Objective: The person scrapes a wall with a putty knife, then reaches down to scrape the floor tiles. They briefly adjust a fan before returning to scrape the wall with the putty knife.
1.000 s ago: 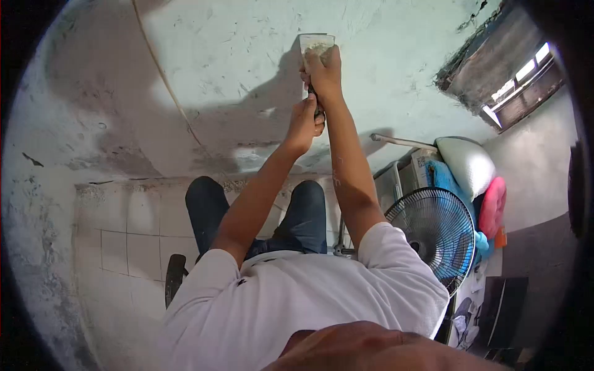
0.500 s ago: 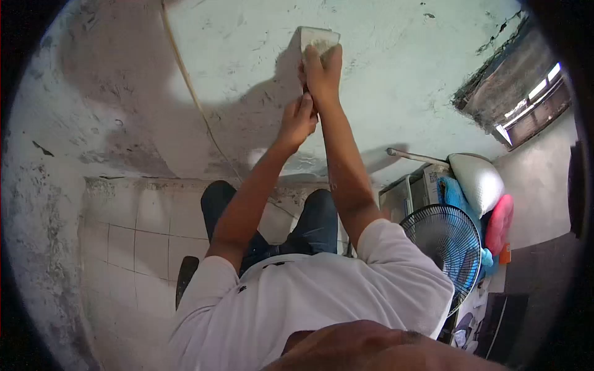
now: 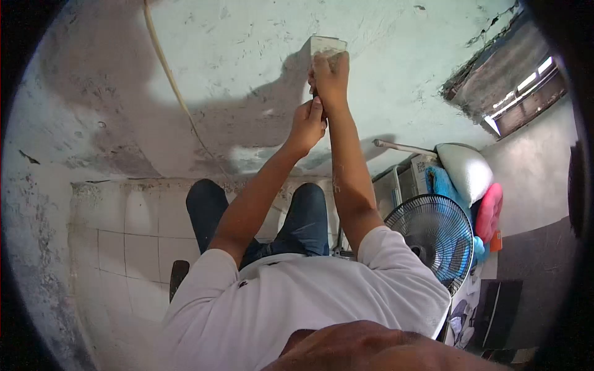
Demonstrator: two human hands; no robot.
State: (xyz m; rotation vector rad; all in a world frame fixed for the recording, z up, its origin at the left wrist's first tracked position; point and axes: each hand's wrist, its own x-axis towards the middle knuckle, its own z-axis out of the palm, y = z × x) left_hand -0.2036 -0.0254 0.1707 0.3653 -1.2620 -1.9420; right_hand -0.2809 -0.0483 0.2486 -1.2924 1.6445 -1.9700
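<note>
A flat, pale rectangular tool [image 3: 328, 44], like a scraper or trowel blade, is against the stained whitish-green wall [image 3: 396, 62]. My right hand [image 3: 331, 74] presses on the blade with its fingers bent over it. Just below, my left hand [image 3: 309, 123] is wrapped round the dark handle, its thumb pointing up toward the blade. Most of the handle is hidden by the fingers. The two hands are close together, the left one lower.
A cable [image 3: 166, 65] runs down the wall at the left. At the right are a black fan [image 3: 430, 238], a white pillow [image 3: 470, 173], a pink cushion [image 3: 489, 212] and a pole [image 3: 402, 147]. A broken-edged window opening [image 3: 507, 93] is at upper right. White tiles [image 3: 111, 247] lie below.
Both hands and the tool appear slightly lower and farther right in view. The cable, fan and window have shifted left as the camera view moved. The grip looks the same.
</note>
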